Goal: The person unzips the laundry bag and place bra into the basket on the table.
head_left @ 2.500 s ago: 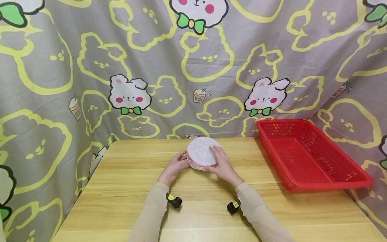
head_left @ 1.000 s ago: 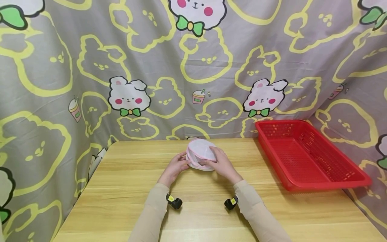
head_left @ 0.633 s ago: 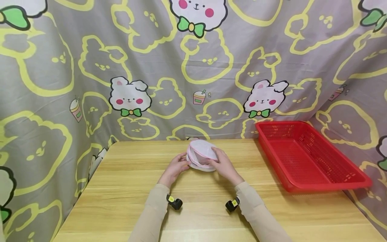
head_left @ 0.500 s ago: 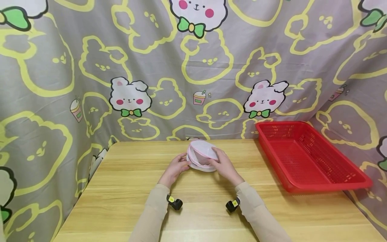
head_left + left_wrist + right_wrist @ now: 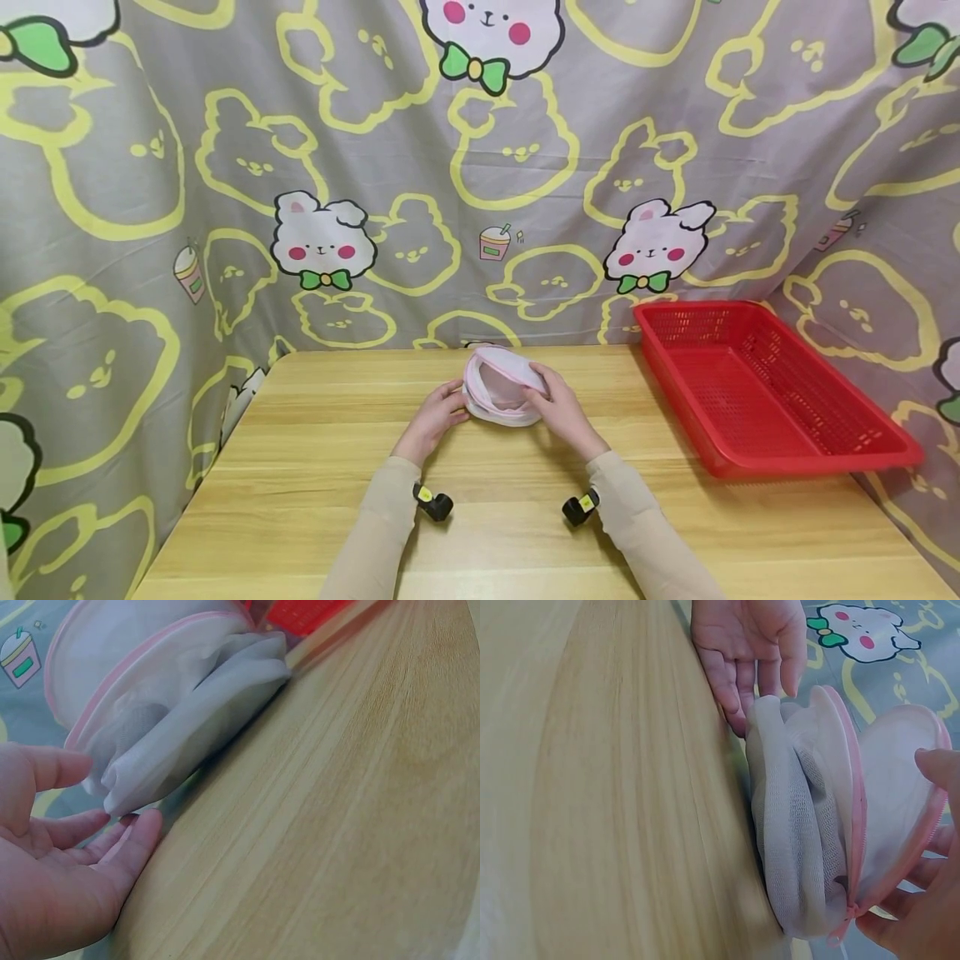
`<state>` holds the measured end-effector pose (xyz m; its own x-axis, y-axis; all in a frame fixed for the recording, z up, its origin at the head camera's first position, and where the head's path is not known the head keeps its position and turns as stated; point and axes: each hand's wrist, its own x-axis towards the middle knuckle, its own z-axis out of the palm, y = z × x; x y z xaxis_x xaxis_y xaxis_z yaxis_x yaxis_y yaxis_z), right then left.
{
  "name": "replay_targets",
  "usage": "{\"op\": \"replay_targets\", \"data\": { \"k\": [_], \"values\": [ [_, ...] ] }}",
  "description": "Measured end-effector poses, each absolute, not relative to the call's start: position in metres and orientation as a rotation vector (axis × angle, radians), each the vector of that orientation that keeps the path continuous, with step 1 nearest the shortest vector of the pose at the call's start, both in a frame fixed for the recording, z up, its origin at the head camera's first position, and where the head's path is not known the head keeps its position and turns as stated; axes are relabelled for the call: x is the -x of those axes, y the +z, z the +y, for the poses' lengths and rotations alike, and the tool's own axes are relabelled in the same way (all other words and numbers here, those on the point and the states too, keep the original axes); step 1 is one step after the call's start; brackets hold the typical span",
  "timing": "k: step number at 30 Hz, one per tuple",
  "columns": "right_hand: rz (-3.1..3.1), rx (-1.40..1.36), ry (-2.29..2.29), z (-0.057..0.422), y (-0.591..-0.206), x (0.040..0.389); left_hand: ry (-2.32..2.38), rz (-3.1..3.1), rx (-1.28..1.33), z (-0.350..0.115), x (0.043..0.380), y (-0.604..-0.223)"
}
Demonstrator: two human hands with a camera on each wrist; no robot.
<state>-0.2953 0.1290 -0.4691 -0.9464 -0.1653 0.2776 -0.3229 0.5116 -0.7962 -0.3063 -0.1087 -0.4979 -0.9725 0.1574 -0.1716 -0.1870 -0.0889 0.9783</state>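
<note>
A round white mesh laundry bag (image 5: pixel 501 417) with pink zip edging sits near the back of the table, its lid (image 5: pixel 896 772) unzipped and tilted up. My right hand (image 5: pixel 562 412) pinches the lid's right edge, thumb on the inner face and fingers behind it. Beside the bag's left side is my left hand (image 5: pixel 433 419), fingers loosely extended with the tips right at the soft mesh wall (image 5: pixel 172 742). A pink zip pull (image 5: pixel 835 937) hangs at the end of the zip near my right fingers. Through the gap, greyish folds of mesh show inside.
A red plastic basket (image 5: pixel 817 461) with perforated sides stands at the right of the wooden table (image 5: pixel 495 533). Behind the table and along both sides hangs a grey curtain (image 5: pixel 420 167) with cartoon prints.
The bag's lid, lying flat at first, has been raised, and the gap toward me has widened. My right hand has shifted slightly right with the lid edge; my left hand stays at the bag's side.
</note>
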Motion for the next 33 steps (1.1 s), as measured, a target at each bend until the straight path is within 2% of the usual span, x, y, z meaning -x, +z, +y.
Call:
{"op": "replay_targets", "data": {
  "k": [30, 33],
  "values": [
    [-2.463, -0.338, 1.644, 0.134, -0.463, 0.294, 2.171, 1.957, 0.048, -0.107, 0.304, -0.496],
    [-2.471, -0.306, 1.679, 0.133, -0.449, 0.285, 2.163, 1.968, 0.053, -0.107, 0.305, -0.497]
  ]
}}
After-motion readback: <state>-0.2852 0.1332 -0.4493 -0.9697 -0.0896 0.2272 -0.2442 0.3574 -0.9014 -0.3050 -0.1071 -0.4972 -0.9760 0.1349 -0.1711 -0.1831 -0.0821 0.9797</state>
